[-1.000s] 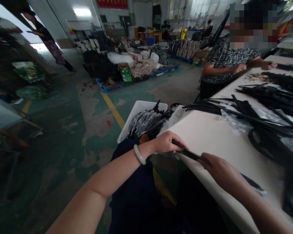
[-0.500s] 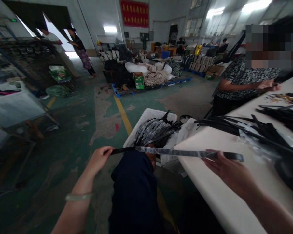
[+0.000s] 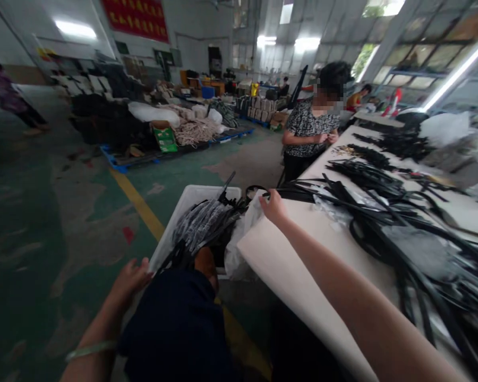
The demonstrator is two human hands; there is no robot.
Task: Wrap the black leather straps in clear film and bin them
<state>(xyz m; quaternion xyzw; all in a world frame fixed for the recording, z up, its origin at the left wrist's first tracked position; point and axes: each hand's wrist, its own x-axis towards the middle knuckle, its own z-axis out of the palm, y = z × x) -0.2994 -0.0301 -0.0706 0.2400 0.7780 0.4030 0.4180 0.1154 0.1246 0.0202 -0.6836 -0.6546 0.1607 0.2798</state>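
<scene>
Left hand [image 3: 131, 281] is held open and empty, its fingers spread, just beside a white plastic crate [image 3: 209, 195] in which plastic-wrapped black strips [image 3: 201, 225] are piled. Right hand [image 3: 274, 207] is stretched across a pale tabletop [image 3: 287, 254], with its fingertips at the edge of a heap of loose black strips [image 3: 366, 204]; whether anything is held cannot be told. A co-worker [image 3: 310, 127] is seen standing beyond the tabletop, upper centre-right, and a blue pallet [image 3: 119, 167] is seen at upper left.
</scene>
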